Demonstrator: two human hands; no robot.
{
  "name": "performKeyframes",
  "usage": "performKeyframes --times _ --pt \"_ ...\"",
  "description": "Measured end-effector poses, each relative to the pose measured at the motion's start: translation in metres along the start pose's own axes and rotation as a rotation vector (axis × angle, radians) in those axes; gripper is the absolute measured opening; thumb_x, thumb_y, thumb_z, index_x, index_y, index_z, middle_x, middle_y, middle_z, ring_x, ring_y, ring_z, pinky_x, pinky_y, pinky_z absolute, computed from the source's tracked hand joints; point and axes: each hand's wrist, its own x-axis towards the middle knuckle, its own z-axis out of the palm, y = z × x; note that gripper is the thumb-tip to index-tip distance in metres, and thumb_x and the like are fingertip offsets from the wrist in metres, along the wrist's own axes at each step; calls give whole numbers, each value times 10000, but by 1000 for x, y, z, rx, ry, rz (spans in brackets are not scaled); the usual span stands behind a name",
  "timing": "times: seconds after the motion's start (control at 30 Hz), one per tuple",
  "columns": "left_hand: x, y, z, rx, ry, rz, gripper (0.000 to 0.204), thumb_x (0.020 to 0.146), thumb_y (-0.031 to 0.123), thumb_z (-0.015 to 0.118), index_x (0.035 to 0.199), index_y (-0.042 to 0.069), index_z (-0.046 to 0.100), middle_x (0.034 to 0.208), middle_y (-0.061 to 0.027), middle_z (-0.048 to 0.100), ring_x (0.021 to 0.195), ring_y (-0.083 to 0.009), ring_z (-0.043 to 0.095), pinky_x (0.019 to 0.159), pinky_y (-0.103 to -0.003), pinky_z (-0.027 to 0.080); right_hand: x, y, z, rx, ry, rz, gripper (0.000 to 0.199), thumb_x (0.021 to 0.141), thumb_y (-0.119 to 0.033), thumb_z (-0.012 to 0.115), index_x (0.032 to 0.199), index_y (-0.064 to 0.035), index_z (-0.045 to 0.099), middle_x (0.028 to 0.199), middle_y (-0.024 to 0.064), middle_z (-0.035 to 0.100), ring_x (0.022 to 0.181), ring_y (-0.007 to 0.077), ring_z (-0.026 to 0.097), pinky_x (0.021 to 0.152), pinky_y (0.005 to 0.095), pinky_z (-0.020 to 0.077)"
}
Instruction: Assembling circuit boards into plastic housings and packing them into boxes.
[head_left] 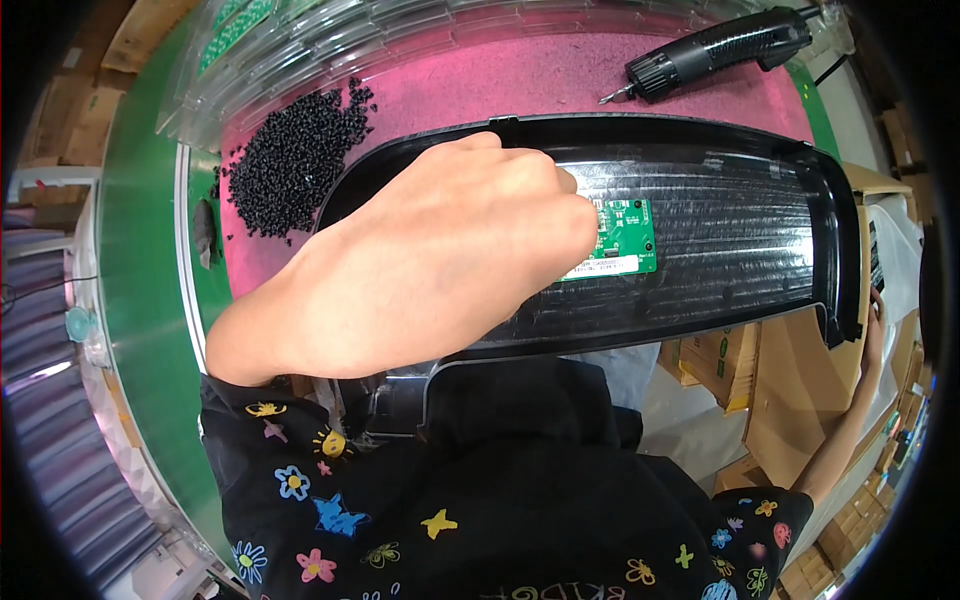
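Note:
A long black plastic housing (pixel 730 200) with raised rims lies in front of me, open side up. On its inner floor sits a green circuit board (pixel 630 235) with dark screws at its right corners and a white label strip. My left hand (pixel 460 240) is closed over the board's left part, knuckles up; its fingertips and whatever they hold are hidden beneath. Far to the right, my right hand (pixel 875 315) reaches down at a cardboard box. Its fingers curl against a dark ribbed piece (pixel 877 255) beside white wrapping, only partly visible.
A heap of small black screws (pixel 285 165) lies on the pink mat (pixel 500 80) at the left. Behind the housing rests a black electric screwdriver (pixel 715 58). Clear plastic trays (pixel 330 40) stand at the back left. A cardboard box (pixel 815 370) stands at the right.

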Motion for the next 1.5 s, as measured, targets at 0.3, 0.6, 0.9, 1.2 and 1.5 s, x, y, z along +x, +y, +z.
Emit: performKeyframes --times 0.3,0.6,0.9,1.2,1.5 --pt "-2 3 -2 5 -43 -75 52 750 51 713 769 23 674 789 -72 618 850 -266 625 744 -389 479 -2 -3 -1 -24 -8 -8 431 1010 -256 520 1413 -103 498 1006 18 630 868 92 562 767 229 453" --pt "-2 4 -2 23 -33 -105 63 734 55 725 754 30 672 789 -58 624 858 -257 625 719 -387 460 0 -2 -1 -40 -13 -47 424 1019 -249 503 1416 -101 498 1147 29 629 966 107 581 856 241 459" --pt "-2 5 -3 88 -14 -64 75 747 82 735 752 42 672 801 -47 622 870 -241 616 735 -375 454 0 -2 0 -11 -11 -18 423 1022 -251 526 1427 -131 495 1074 35 643 894 83 585 769 227 472" --pt "-5 7 0 141 16 -65 86 746 86 746 782 53 676 808 -31 604 835 -228 593 715 -367 431 8 14 -11 44 -39 10 461 1011 -263 513 1445 -120 457 1238 70 603 1076 152 560 935 273 437" --pt "-24 6 27 -93 344 -90 187 703 53 798 808 79 646 820 -2 573 761 -192 547 671 -327 394 17 23 -17 -91 9 -95 461 1017 -316 501 1418 -88 494 1405 91 499 1263 220 490 1061 329 376"
